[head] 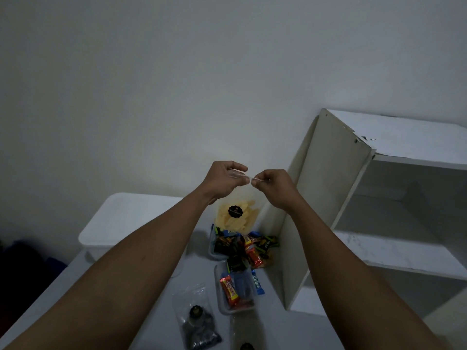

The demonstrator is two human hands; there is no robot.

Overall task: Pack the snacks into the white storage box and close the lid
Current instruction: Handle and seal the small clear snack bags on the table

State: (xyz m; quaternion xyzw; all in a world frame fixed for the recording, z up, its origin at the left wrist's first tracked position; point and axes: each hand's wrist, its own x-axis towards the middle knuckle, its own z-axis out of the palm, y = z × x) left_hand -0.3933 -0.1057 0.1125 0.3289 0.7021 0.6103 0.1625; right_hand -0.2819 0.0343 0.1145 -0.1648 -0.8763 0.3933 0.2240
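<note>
Domestic room, dimly lit. A bare white wall (pixel 177 72) backs a white table (pixel 199 271), with a white shelf unit (pixel 404 223) of open compartments at the right. The signs of a household are small-scale storage and food — a lidded white storage box (pixel 121 221), clear trays (pixel 217 286) of wrapped snacks (pixel 254 257), and a clear bag of pale yellow sticks (pixel 236 215).

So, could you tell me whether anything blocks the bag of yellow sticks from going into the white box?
Yes: the lid seems shut on the white box, left of the bag of yellow sticks pinched by the left hand and right hand.
</note>
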